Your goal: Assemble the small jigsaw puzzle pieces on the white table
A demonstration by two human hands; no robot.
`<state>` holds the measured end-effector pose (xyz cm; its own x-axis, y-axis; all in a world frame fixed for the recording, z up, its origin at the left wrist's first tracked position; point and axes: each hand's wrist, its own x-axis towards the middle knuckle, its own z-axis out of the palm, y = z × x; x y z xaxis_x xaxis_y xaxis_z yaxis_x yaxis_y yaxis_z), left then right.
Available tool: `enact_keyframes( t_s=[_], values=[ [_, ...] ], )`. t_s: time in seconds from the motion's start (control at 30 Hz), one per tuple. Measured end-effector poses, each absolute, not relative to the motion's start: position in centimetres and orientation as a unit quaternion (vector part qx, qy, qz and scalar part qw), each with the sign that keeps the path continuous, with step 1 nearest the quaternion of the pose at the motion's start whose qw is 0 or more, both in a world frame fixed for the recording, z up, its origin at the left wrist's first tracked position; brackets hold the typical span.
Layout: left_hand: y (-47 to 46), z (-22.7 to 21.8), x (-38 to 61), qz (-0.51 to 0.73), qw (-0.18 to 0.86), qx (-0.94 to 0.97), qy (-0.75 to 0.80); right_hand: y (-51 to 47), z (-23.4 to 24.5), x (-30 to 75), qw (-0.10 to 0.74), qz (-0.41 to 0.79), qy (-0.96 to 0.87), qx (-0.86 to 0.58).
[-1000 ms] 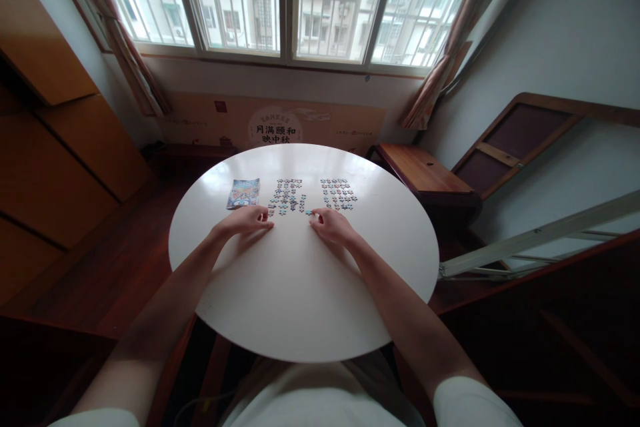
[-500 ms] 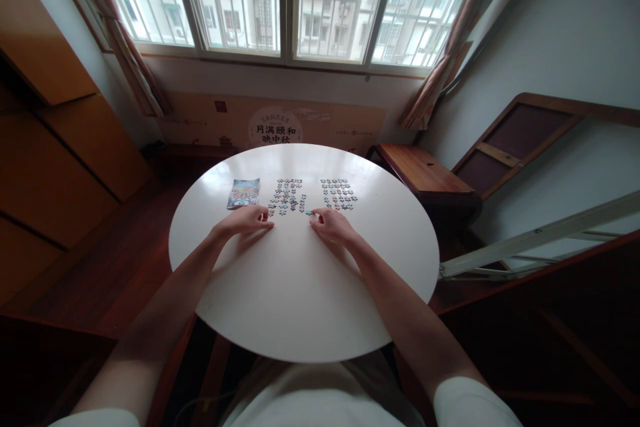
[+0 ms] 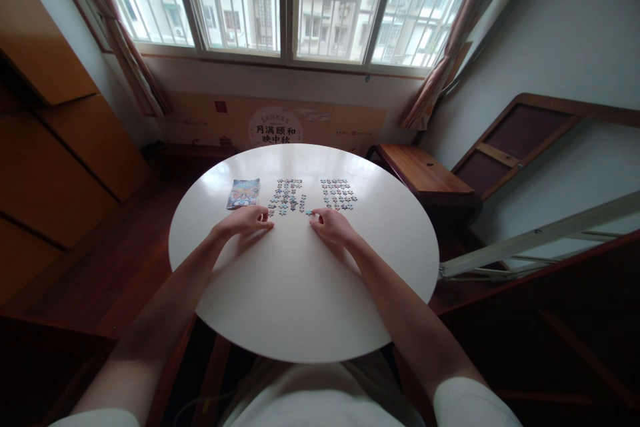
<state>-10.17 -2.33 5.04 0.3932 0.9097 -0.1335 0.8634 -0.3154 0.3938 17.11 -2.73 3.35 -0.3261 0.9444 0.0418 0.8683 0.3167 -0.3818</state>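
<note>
On the white round table, my right hand (image 3: 333,223) is closed, with thumb and index finger at a small jigsaw puzzle piece (image 3: 309,212). My left hand (image 3: 251,219) rests with curled fingers beside the lower left pieces; what its fingertips hold, if anything, is hidden. Just beyond my hands lies a left group of jigsaw pieces (image 3: 287,199), loosely laid out in rows. A second group of pieces (image 3: 339,192) is spread in rows to the right. A colourful picture sheet (image 3: 244,193) lies left of them, just past my left wrist.
The round table (image 3: 300,293) reaches close to my body. Behind its right side stands a wooden bench (image 3: 425,168), with a framed panel (image 3: 517,130) leaning at the wall. Wooden cabinets (image 3: 60,167) are on the left, and barred windows (image 3: 290,0) are ahead.
</note>
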Motion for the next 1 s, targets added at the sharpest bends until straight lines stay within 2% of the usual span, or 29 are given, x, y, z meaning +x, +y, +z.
enact_keyframes(
  t_s=[1.0],
  values=[
    [-2.06,4.71,-10.34,0.064,0.206,0.813,0.541,-2.7,3.29,17.04,0.133,0.149,-0.8,-0.565]
  ],
)
